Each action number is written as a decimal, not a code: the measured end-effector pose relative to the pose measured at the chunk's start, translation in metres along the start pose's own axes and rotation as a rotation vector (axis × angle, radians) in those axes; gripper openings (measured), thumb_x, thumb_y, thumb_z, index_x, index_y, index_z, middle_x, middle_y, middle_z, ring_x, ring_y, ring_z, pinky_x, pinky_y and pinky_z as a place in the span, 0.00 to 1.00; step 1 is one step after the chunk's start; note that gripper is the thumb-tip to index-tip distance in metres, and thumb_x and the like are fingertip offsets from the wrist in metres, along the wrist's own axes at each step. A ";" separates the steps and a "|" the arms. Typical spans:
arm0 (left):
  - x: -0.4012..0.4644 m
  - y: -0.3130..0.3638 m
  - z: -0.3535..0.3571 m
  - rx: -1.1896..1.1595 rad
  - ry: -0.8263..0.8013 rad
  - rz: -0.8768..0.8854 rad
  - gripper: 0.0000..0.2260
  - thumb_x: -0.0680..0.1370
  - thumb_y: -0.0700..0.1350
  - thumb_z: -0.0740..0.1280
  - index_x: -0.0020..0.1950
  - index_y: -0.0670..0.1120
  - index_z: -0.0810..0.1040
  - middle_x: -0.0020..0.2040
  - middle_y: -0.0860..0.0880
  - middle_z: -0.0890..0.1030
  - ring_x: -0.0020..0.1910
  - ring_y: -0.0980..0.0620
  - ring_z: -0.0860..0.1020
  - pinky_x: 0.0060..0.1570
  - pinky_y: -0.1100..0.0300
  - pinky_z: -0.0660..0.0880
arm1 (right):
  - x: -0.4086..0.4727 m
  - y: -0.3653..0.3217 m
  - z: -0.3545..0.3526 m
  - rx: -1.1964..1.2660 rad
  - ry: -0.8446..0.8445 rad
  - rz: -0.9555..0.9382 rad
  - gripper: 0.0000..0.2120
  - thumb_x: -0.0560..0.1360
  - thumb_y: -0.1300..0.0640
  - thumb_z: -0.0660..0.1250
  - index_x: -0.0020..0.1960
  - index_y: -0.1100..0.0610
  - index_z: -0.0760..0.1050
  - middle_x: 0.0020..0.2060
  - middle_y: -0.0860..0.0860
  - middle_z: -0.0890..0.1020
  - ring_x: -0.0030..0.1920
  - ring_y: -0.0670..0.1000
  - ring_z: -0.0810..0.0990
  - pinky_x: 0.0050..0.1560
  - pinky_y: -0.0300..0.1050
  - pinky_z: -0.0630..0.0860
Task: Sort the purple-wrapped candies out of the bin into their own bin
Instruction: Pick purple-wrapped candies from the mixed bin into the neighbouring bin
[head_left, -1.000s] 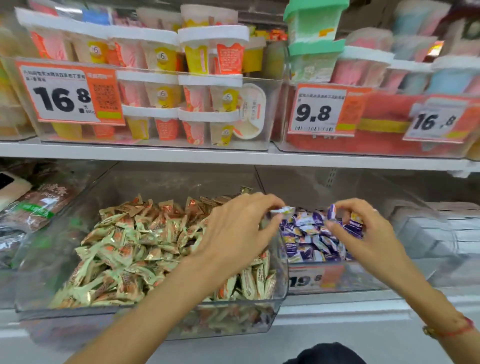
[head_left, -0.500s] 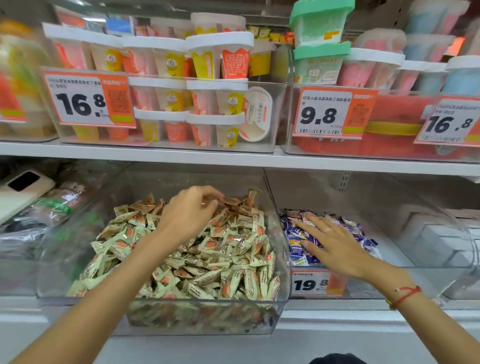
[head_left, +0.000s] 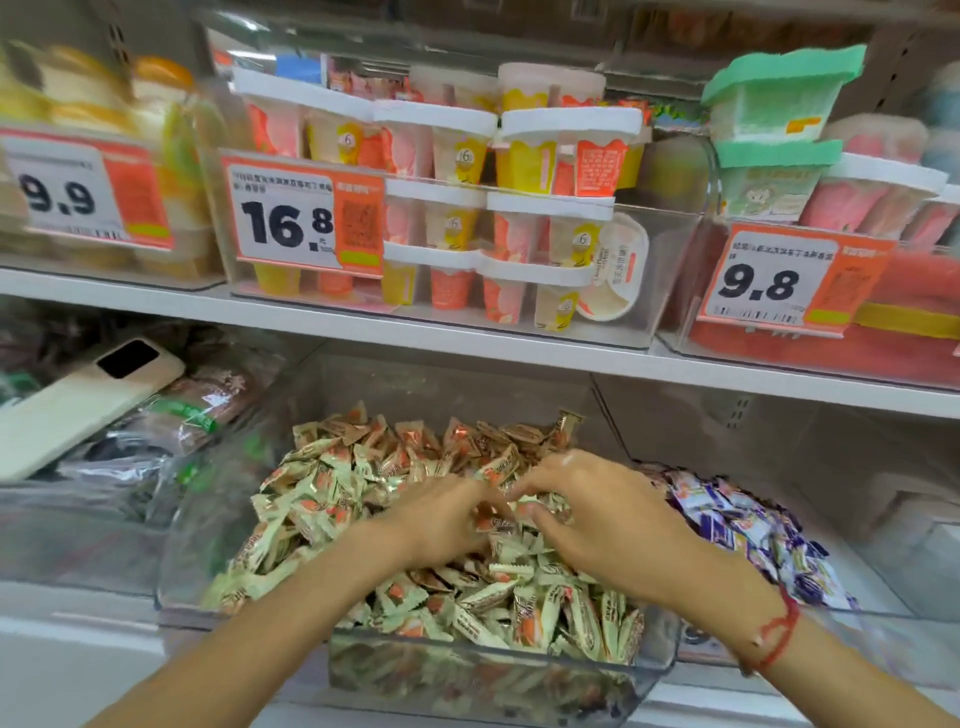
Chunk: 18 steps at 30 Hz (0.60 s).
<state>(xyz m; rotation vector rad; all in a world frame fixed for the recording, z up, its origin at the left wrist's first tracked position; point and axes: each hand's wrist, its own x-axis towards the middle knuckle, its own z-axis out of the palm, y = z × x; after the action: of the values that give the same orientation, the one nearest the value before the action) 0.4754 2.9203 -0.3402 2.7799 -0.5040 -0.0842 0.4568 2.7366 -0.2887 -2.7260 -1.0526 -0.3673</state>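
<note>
A clear bin (head_left: 176, 551) on the lower shelf is heaped with gold-and-orange wrapped candies (head_left: 332, 499). Both hands are in this heap. My left hand (head_left: 441, 519) lies knuckles-up with its fingertips buried among the wrappers. My right hand (head_left: 602, 514) curves over the heap from the right, thumb apart from the fingers, its fingertips meeting those of the left hand. I see no purple wrapper in either hand. The purple-wrapped candies (head_left: 753, 535) lie in the neighbouring clear bin (head_left: 872, 525) to the right.
A white phone (head_left: 88, 400) lies on dark packets in the bin to the left. The shelf above (head_left: 467, 338) holds clear boxes of stacked dessert cups (head_left: 452, 218) with orange price tags (head_left: 306, 218). That shelf's edge overhangs the candy bins.
My right hand left the purple-candy bin and moved left into the gold-candy bin. My left hand shifted right to meet it. The view swung left and closer.
</note>
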 end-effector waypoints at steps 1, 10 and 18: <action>-0.001 -0.004 -0.005 0.019 0.043 -0.022 0.15 0.76 0.51 0.68 0.62 0.59 0.74 0.52 0.55 0.80 0.49 0.55 0.78 0.45 0.62 0.72 | 0.007 0.000 0.001 -0.013 -0.033 0.017 0.12 0.79 0.49 0.60 0.61 0.43 0.74 0.57 0.41 0.78 0.61 0.45 0.73 0.55 0.46 0.73; -0.035 -0.079 -0.037 0.572 0.429 -0.429 0.13 0.78 0.47 0.65 0.62 0.54 0.76 0.56 0.52 0.79 0.58 0.49 0.73 0.54 0.56 0.68 | 0.088 0.007 0.050 -0.264 -0.309 0.023 0.24 0.78 0.56 0.61 0.73 0.46 0.63 0.65 0.54 0.73 0.63 0.58 0.73 0.55 0.53 0.74; -0.007 -0.059 -0.028 0.244 0.168 -0.021 0.18 0.83 0.53 0.52 0.73 0.57 0.65 0.72 0.53 0.67 0.72 0.50 0.62 0.69 0.51 0.59 | 0.079 -0.001 0.068 -0.120 -0.825 0.000 0.27 0.82 0.55 0.52 0.78 0.44 0.48 0.78 0.48 0.49 0.77 0.54 0.44 0.74 0.57 0.41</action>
<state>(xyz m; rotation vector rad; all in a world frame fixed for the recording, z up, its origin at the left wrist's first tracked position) 0.4917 2.9835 -0.3323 2.9940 -0.4695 0.2192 0.5235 2.8051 -0.3300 -3.0294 -1.2057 0.7928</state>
